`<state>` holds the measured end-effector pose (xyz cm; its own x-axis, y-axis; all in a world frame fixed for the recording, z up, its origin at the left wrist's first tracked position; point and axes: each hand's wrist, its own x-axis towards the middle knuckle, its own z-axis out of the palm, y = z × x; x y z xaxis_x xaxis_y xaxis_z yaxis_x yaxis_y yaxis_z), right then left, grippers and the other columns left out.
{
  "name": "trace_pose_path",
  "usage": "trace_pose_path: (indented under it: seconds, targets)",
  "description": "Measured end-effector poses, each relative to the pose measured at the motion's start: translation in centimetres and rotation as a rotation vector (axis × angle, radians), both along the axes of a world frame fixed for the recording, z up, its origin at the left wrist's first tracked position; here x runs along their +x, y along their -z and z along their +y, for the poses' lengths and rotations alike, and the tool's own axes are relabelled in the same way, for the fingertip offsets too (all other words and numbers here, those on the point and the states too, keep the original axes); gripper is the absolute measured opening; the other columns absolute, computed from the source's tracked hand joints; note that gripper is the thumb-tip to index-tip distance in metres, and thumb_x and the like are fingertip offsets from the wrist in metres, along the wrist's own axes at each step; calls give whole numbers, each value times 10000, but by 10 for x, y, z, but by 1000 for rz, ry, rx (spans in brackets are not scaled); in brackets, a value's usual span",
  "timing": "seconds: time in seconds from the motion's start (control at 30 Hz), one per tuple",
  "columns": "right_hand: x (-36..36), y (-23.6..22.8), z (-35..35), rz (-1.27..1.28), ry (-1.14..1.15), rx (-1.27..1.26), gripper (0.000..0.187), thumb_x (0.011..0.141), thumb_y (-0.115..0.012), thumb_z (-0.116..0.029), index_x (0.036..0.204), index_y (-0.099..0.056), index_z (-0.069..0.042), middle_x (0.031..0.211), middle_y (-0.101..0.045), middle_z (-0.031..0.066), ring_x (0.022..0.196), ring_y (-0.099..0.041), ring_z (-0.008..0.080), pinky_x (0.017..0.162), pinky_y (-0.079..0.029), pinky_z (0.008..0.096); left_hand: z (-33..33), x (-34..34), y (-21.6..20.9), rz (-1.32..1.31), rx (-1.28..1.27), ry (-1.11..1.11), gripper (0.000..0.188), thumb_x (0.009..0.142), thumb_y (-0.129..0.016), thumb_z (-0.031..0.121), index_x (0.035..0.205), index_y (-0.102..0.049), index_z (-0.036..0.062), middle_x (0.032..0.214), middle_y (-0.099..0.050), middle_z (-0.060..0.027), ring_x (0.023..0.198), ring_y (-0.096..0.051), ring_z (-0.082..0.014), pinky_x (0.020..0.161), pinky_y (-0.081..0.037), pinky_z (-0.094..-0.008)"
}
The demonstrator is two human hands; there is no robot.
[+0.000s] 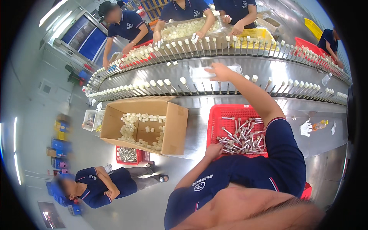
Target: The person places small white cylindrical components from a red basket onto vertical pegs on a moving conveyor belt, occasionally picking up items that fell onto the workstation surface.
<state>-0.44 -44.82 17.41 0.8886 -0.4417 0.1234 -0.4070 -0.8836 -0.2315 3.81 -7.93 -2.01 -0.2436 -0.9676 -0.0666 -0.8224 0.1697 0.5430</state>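
My right hand point(221, 73) reaches over the metal conveyor point(142, 73), thumb and fingers apart, beside a white sheet-like thing point(197, 73). Below it stands the near row of upright metal pins point(212, 88); many carry white cylindrical caps point(183, 80), and those below the hand are bare. At the left side of a red plastic basket point(211, 126), my left hand point(214, 151) has its fingers curled. Whatever it may hold is too small to make out. Several metal rods with pale tips point(245, 134) lie loose in that basket.
Left of the basket stands an open cardboard box point(174, 124) with white caps inside. Co-workers' hands point(158, 37) work behind the far row. A person point(103, 184) with folded arms stands at the lower left. A white glove point(306, 127) and a bottle point(320, 124) lie at right.
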Motion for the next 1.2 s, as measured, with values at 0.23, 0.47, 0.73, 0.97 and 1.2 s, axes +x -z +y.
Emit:
trace_pose_path:
  seconds: [0.23,0.47,0.73,0.97,1.2]
  targets:
    - [-38,17,1,-23,39,-36,646,749,-685,-344,1339,-448,-229,1115,-492,182,1066,-461,353,915,-370,432,0,1,9,-60,-1,24,180,802,-509,176,738,-574,22,725,-605,-165,661,-614,-329,626,-494,-453]
    - [-71,11,-6,-87,47,-73,653,724,-702,-341,1317,-475,-189,1089,-490,162,1006,-475,336,879,-371,427,-3,2,12,-53,-22,35,196,809,-506,192,748,-577,20,735,-607,-161,656,-614,-321,622,-497,-446]
    - [-10,-27,5,-157,4,-74,657,711,-710,-334,1308,-481,-184,1091,-501,183,1033,-484,355,898,-386,424,-1,2,4,-29,-7,31,188,817,-495,182,777,-576,17,762,-608,-163,690,-612,-327,650,-493,-450]
    - [67,-10,6,-105,-64,-134,634,741,-675,-388,1309,-476,-190,1036,-524,157,1022,-498,327,862,-412,440,1,1,10,-22,-77,-5,147,802,-515,169,843,-585,47,722,-606,-134,676,-606,-312,622,-475,-448]
    - [43,16,4,-59,9,-81,627,752,-663,-400,1319,-467,-218,1042,-518,151,1022,-489,317,846,-393,411,-1,2,5,-11,-5,-22,167,803,-501,179,790,-575,29,780,-609,-154,711,-608,-326,658,-484,-457]
